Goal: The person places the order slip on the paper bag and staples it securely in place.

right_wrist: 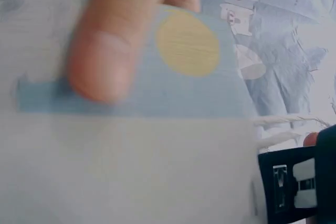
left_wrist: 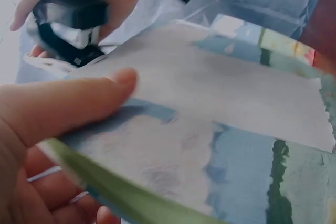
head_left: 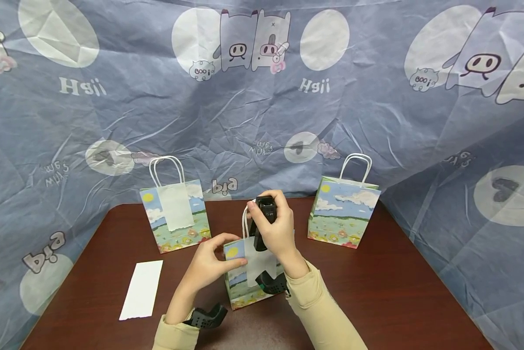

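Pale sleeves [head_left: 325, 313] cross brown table [head_left: 367, 301] before blue cloth [head_left: 200, 116], left grip [head_left: 208, 265] pinching bag [head_left: 243, 296], right grip [head_left: 278, 228] holding stapler [head_left: 267, 209].

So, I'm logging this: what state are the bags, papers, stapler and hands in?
Left bag: standing, one paper on front
Middle bag: held, another paper against front
Right bag: standing, front uncovered
Loose paper: lying flat
Stapler: held at middle bag's top
Left hand: gripping middle bag
Right hand: gripping stapler

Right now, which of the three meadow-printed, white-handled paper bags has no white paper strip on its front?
The rightmost meadow-printed paper bag: its printed front is uncovered, whereas the leftmost bag and the middle bag each have a white paper strip on theirs.
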`<state>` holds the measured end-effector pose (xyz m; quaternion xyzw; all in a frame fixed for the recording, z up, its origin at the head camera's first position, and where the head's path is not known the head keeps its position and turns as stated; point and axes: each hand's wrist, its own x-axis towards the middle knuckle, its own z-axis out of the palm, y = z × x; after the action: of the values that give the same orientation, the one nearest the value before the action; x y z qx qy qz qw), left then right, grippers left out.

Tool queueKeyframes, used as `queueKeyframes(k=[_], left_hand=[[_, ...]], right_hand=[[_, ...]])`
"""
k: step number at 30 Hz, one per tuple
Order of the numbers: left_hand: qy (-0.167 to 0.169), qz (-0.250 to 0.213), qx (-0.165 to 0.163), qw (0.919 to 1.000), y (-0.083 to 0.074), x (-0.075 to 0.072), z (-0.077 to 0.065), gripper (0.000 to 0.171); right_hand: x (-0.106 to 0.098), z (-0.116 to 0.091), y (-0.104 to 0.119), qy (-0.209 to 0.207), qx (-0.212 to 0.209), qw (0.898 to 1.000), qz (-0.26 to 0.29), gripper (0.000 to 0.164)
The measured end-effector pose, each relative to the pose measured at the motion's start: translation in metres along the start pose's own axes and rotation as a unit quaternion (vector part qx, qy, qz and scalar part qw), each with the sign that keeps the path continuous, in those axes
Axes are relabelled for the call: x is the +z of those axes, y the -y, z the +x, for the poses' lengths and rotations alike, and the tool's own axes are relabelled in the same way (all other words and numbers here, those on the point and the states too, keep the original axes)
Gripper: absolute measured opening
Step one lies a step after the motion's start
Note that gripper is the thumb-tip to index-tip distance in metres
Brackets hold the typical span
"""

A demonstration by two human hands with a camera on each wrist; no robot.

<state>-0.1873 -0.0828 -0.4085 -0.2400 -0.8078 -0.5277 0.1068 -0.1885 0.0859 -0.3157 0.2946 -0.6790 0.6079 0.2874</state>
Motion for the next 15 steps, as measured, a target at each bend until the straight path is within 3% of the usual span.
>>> queueKeyframes(k=[2,6,11,15], left_hand=[[0.009,0.018,-0.018,0.9996,0.006,-0.002,-0.003,0.036],[-0.003,0.065,-0.018,0.9977,0.008,-0.006,-0.006,0.025],[-0.036,0.121,-0.01,0.9919,0.009,-0.007,-0.008,0.044],[-0.04,0.121,-0.037,0.9912,0.01,-0.006,-0.011,0.045]], right_hand=[[-0.002,-0.001,-0.002,0.0,-0.005,1.0,0.013,0.016],[-0.007,-0.005,-0.014,-0.005,-0.007,0.999,0.041,0.016],[-0.013,-0.01,-0.025,-0.016,-0.014,0.997,0.073,0.018],[-0.018,-0.013,-0.027,-0.028,-0.018,0.995,0.096,0.028]])
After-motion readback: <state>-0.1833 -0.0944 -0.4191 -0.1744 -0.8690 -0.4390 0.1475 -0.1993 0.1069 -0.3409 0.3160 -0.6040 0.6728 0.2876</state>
